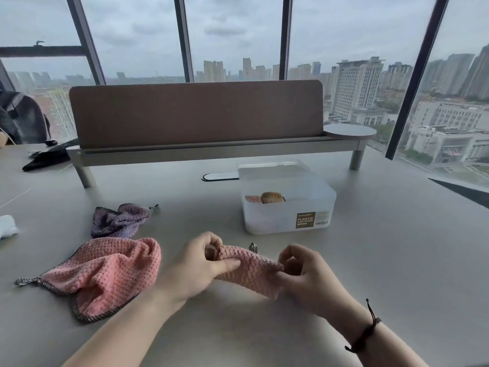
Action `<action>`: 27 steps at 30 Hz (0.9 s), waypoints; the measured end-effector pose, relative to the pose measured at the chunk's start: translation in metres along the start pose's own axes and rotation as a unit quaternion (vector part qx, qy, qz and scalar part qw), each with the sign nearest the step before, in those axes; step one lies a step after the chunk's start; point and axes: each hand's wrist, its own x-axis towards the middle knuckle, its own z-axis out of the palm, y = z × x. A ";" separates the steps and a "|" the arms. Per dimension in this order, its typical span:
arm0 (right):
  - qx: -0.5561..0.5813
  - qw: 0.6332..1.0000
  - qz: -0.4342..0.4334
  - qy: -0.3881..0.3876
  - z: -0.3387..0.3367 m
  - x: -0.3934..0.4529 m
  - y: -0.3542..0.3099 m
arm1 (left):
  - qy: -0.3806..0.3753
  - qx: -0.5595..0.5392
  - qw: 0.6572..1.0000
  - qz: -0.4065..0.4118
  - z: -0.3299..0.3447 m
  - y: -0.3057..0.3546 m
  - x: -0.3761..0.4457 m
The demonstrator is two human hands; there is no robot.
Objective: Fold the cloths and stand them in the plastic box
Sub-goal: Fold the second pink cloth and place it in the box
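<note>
Between my hands lies a folded pink waffle cloth (251,271) on the grey table. My left hand (201,263) pinches its left end, thumb on top. My right hand (304,271) pinches its right end. A second pink cloth (105,274) lies crumpled to the left, and a purple cloth (119,221) lies bunched behind it. The translucent plastic box (288,207) stands beyond my hands, slightly right, with a pink cloth (252,198) and a tan cloth (272,197) standing inside at its left end.
The box lid (272,168) leans behind the box. A brown desk divider (195,115) on metal legs runs across the back. A black item (45,158) lies at far left, a white item (8,229) at the left edge. A cable port (219,176) sits near the lid.
</note>
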 end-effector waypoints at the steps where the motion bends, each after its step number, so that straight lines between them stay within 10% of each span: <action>1: 0.032 0.999 0.008 -0.001 -0.005 0.000 0.000 | -0.017 -0.064 0.998 -0.014 0.003 0.007 0.006; 18: -0.224 0.970 -0.065 0.069 -0.142 0.128 -0.044 | -0.052 0.295 0.924 0.239 0.087 0.190 0.206; 23: -0.303 0.948 0.076 -0.061 -0.141 0.172 -0.040 | -0.115 0.414 0.877 0.215 0.125 0.181 0.238; 27: -0.479 0.857 0.074 -0.176 -0.126 0.193 -0.036 | -0.162 0.482 0.843 0.175 0.148 0.153 0.248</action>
